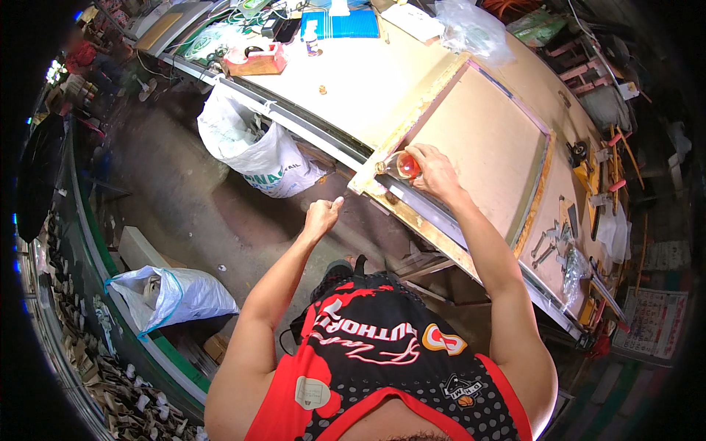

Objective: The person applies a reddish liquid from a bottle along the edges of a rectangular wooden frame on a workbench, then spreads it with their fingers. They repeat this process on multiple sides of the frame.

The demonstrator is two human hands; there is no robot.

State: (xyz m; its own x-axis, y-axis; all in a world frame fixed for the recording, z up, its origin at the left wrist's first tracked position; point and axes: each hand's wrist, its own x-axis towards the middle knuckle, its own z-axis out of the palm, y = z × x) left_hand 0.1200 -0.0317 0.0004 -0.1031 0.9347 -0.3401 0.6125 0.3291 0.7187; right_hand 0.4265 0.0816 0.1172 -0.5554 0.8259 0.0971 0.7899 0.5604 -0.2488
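My right hand [434,170] is closed round a small clear container with a red end [408,166]. It holds the container tilted over the near left corner of a worn wooden frame [543,173]. The frame lies on a large pale worktable [353,121]. My left hand [322,218] hangs in the air just off the table's edge, left of that corner. Its fingers are curled in, with the thumb on top; whatever is inside them, if anything, is hidden.
Left of the table's edge stands an open white sack [257,151]; another sack [176,298] lies lower left. A red tape dispenser [256,60], a small bottle [311,38] and a blue ribbed sheet [342,24] sit at the far side. Wrenches [548,242] lie at right.
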